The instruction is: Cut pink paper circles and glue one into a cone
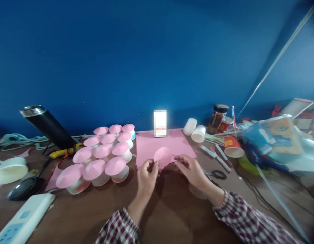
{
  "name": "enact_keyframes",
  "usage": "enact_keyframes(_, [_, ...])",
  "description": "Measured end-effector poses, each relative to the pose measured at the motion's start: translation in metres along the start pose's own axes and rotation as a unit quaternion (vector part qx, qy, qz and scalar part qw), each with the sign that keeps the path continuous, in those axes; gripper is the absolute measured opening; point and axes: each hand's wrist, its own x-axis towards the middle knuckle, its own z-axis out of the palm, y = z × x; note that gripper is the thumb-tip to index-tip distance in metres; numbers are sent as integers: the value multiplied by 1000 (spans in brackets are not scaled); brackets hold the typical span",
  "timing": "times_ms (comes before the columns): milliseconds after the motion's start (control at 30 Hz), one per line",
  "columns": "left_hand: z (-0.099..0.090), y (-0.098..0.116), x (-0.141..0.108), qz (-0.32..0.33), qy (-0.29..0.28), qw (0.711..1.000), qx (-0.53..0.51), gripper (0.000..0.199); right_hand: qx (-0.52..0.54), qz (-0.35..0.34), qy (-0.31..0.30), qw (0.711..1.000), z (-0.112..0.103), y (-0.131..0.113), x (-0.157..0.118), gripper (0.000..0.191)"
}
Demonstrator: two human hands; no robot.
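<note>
A round pink paper disc (162,156) is held up at the middle of the desk, pinched at its lower edge between the thumb and fingers of my left hand (148,174). Just right of the disc, my right hand (189,169) has its thumb and fingertips drawn together. Whatever sits in that pinch is too small to make out. Behind both hands lies a stack of pink paper sheets (146,144). Left of my left hand stand several paper cups in rows, each topped with a shallow pink paper cone (115,165). Scissors (217,174) rest partly behind my right wrist.
Right of the sheets are white cups (198,134), marker pens (208,151), a red paper cup (233,147) and a dark-lidded jar (217,118). A black tumbler (48,127) leans at left, above a white power strip (24,218). A blue wall (136,61) rises behind.
</note>
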Motion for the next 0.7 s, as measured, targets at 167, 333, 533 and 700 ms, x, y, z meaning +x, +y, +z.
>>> enact_keyframes(167, [-2,0,3,-23,18,1000,-9,26,-166,-58,-17,984,-30,1,-14,16])
enact_keyframes(333, [-2,-2,7,-34,38,998,-42,27,-437,-94,17,894,-82,19,-36,27])
enact_keyframes(533, [-2,-4,8,-49,35,997,-52,28,-506,-82,-37,858,-124,51,-65,24])
enact_keyframes(700, [-3,-6,7,-54,35,996,-56,29,-520,-88,-47,849,-124,57,-79,28])
